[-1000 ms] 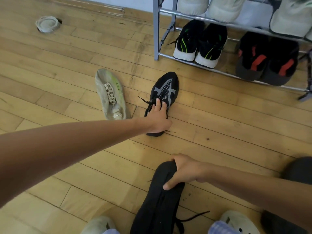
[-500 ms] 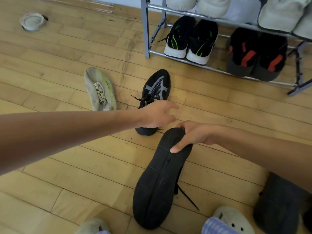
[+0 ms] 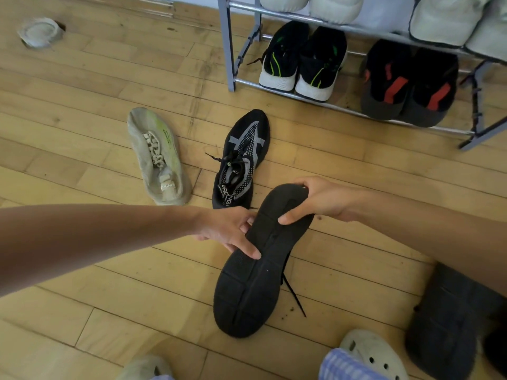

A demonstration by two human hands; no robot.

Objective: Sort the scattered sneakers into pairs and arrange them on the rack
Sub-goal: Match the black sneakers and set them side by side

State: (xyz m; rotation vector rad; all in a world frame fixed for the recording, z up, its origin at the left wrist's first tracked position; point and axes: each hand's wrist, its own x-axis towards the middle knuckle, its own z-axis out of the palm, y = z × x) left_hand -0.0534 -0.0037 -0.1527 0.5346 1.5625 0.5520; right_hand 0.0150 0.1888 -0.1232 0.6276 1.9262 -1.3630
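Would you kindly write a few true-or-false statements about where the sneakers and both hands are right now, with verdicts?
1. Both hands hold the black sneaker sole-up. True: left hand at its middle, right hand at its far end.
2. The beige sneaker sits on the rack. False: it lies on the floor, left of the black-and-grey sneaker.
3. The rack's lower shelf holds two dark pairs. True.
4. The black-and-grey sneaker lies upside down. False: its laces face up.

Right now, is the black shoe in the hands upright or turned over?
Turned over. The black shoe shows its whole tread sole; the left hand and right hand grip its edges.
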